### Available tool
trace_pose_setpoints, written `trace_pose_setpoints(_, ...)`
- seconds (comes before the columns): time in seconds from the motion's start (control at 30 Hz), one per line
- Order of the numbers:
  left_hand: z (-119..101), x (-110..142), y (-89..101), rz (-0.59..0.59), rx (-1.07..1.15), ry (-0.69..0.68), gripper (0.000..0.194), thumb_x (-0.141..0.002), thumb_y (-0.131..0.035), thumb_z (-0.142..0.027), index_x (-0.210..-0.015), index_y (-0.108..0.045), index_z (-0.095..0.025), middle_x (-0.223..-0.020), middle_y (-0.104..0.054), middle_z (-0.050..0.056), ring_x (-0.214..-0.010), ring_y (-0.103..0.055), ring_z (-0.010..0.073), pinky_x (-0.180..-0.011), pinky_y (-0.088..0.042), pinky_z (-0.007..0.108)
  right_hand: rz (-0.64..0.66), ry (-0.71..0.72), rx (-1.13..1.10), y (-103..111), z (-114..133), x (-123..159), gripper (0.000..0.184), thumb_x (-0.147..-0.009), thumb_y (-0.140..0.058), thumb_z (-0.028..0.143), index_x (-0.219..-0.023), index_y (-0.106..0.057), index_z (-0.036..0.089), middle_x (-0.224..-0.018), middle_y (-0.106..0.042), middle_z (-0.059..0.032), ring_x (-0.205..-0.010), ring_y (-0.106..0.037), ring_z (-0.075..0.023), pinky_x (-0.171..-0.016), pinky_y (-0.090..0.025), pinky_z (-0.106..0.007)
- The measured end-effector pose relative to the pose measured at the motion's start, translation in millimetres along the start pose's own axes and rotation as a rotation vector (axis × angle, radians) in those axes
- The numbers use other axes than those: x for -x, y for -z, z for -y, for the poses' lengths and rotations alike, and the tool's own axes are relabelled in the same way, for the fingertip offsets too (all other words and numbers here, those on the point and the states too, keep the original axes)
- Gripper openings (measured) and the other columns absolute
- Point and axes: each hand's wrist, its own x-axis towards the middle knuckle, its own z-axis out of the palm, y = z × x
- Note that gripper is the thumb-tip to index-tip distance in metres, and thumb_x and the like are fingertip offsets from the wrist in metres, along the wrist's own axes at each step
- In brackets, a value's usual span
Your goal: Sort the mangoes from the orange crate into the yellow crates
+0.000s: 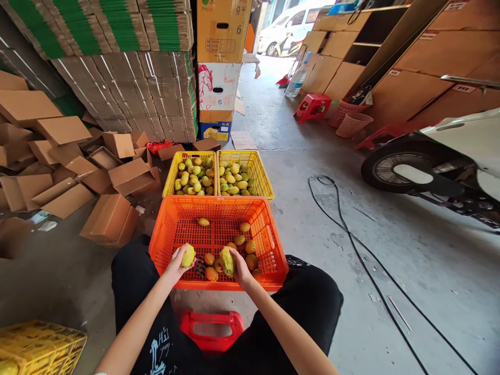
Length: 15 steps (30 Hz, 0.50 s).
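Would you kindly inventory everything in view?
Orange crate: one, centre
Yellow crates: three, ahead, lower left
Fruits: many, green to orange, mostly in crates
Loose boxes: many, brown, left
Flattened cardboard: stacks, brown, green, upper left
Cartons: many, mostly brown, top, right
Red stool: at least one, upper right
Baskets: two, pink, near stool
Bottle: one, clear, near stool
Cable: one, black, right floor
Motorbike: one, partly white, right
Van: one, white, top
Plastic piece: one, red, bottom centre
Legs: two, black, bottom
Left hand: one, bare, holding fruit
Right hand: one, bare, holding fruit

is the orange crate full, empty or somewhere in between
Somewhere in between, far from full: a few fruits lie in the orange crate, with much of its slatted floor showing bare.
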Motion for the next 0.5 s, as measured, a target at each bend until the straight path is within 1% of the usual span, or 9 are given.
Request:
trace_pose_setpoints(0.07, 0.0, -1.8, 0.0, -0.025, -0.005, 0.027, 0.025, -0.094, -0.060, -0.037, -0.101, -0.057, -0.014, -0.075, -0.070, 0.010, -0.057, -0.068, 0.0177, -0.050, -0.055, 0.026, 0.008, 0.000, -0.024, -2.1, 0.9, 2.2, 0.023, -0.081, -0.059, 0.040, -0.094, -0.063, 0.021, -0.074, -0.067, -0.0018, -0.069, -0.065, -0.0202, -0.058, -0.054, -0.029)
trace_pose_setpoints(0.13, -1.0, -2.7, -0.5, -0.036, 0.011, 0.066, 0.033, -0.097, -0.051, -0.042, -0.102, -0.059, -0.010, -0.072, -0.069, 0.011, -0.055, -0.067, 0.0181, -0.050, -0.055, 0.027, -0.021, -0.030, -0.034, -2.3, 2.0, 2.9, 0.022, -0.083, -0.055, 0.040, -0.092, -0.062, 0.021, -0.072, -0.066, -0.0016, -0.066, -0.065, -0.0196, -0.056, -0.052, -0.028)
trace_pose_setpoints(0.2, -2.4, -2.6, -1.5, -0.053, 0.059, 0.108, 0.040, -0.100, -0.042, -0.043, -0.105, -0.061, -0.008, -0.072, -0.068, 0.012, -0.057, -0.067, 0.0193, -0.052, -0.056, 0.029, -0.048, -0.089, -0.035, -0.2, 3.8, 2.3, 0.022, -0.084, -0.056, 0.043, -0.088, -0.059, 0.021, -0.069, -0.064, -0.0009, -0.063, -0.065, -0.0186, -0.053, -0.050, -0.027)
trace_pose_setpoints(0.23, -3.1, -2.3, -2.0, -0.067, 0.092, 0.123, 0.040, -0.101, -0.040, -0.042, -0.109, -0.060, -0.008, -0.074, -0.069, 0.012, -0.059, -0.068, 0.0200, -0.055, -0.057, 0.030, -0.052, -0.124, -0.034, 1.2, 5.0, 1.7, 0.023, -0.083, -0.058, 0.044, -0.084, -0.058, 0.021, -0.067, -0.064, -0.0006, -0.061, -0.065, -0.0183, -0.052, -0.049, -0.026)
trace_pose_setpoints(0.3, -4.2, -1.0, -2.9, -0.080, 0.153, 0.131, 0.035, -0.100, -0.041, -0.036, -0.115, -0.059, -0.010, -0.080, -0.070, 0.012, -0.066, -0.070, 0.0210, -0.062, -0.060, 0.034, -0.046, -0.195, -0.036, 4.0, 7.7, 0.6, 0.026, -0.081, -0.063, 0.045, -0.080, -0.055, 0.021, -0.066, -0.063, -0.0007, -0.061, -0.065, -0.0179, -0.050, -0.048, -0.025)
trace_pose_setpoints(0.37, -4.4, 0.7, -3.1, -0.046, 0.175, 0.118, 0.027, -0.098, -0.049, -0.030, -0.117, -0.059, -0.014, -0.088, -0.070, 0.010, -0.073, -0.072, 0.0212, -0.068, -0.061, 0.036, -0.041, -0.248, -0.041, 5.6, 9.7, 0.0, 0.027, -0.080, -0.067, 0.044, -0.078, -0.053, 0.021, -0.066, -0.064, -0.0012, -0.061, -0.066, -0.0177, -0.050, -0.049, -0.024)
trace_pose_setpoints(0.43, -3.9, 2.1, -2.6, 0.005, 0.151, 0.087, 0.021, -0.094, -0.057, -0.025, -0.112, -0.060, -0.015, -0.091, -0.068, 0.009, -0.074, -0.072, 0.0207, -0.070, -0.061, 0.036, -0.047, -0.264, -0.035, 5.9, 10.0, -0.1, 0.026, -0.079, -0.069, 0.042, -0.080, -0.053, 0.021, -0.068, -0.065, -0.0016, -0.062, -0.067, -0.0176, -0.051, -0.051, -0.025)
trace_pose_setpoints(0.5, -3.2, 2.9, -1.8, 0.026, 0.111, 0.060, 0.017, -0.091, -0.062, -0.021, -0.107, -0.062, -0.014, -0.088, -0.067, 0.007, -0.071, -0.071, 0.0192, -0.068, -0.061, 0.034, -0.056, -0.242, -0.010, 6.1, 8.3, -0.9, 0.023, -0.079, -0.069, 0.039, -0.083, -0.054, 0.021, -0.069, -0.066, -0.0012, -0.062, -0.068, -0.0175, -0.054, -0.053, -0.026)
